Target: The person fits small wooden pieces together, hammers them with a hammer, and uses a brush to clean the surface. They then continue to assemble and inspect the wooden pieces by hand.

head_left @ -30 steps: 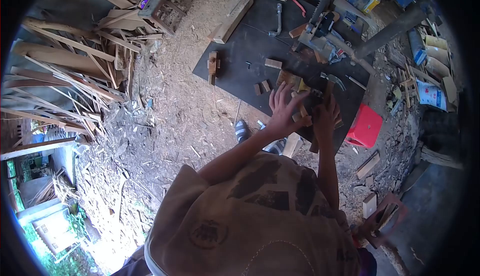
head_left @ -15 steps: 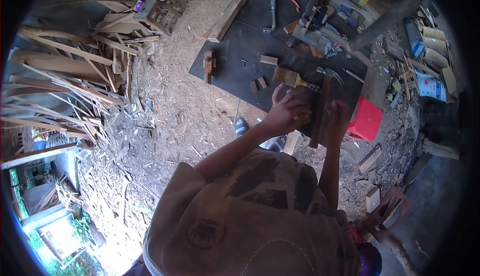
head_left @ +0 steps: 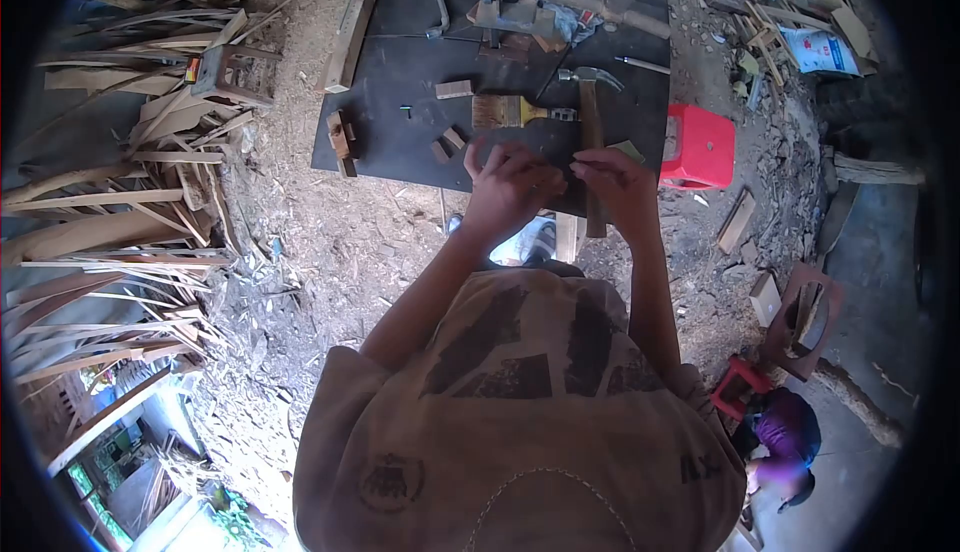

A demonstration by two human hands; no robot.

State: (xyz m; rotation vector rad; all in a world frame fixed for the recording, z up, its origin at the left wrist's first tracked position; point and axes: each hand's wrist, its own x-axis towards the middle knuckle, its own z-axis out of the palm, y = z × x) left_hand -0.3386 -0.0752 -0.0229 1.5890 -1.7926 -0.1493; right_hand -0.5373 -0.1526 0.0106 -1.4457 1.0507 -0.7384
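My left hand (head_left: 508, 188) is at the near edge of the dark tabletop (head_left: 390, 72), fingers curled and thumb raised. Whatever its fingertips hold is hidden. My right hand (head_left: 622, 190) faces it, thumb and fingers pinched together over the wooden handle of a hammer (head_left: 592, 117) lying on the table. I cannot make out what is in that pinch. A pale flat piece (head_left: 628, 150) shows just behind the right hand. Beyond the hands lies a wide paintbrush (head_left: 505, 111), with a small wood block (head_left: 454, 89) and two smaller blocks (head_left: 447, 145) to its left.
A wooden hand plane (head_left: 341, 140) sits at the table's left corner, near a long timber (head_left: 352, 37). A socket wrench (head_left: 438, 2) and clamp-like metal tool (head_left: 510, 12) lie farther back. A red stool (head_left: 700, 147) stands right; another person (head_left: 785, 432) is low at right.
The view has swung, so the table appears higher and farther left. My right fingertips have come over the hammer handle. More of the other person now shows at lower right.
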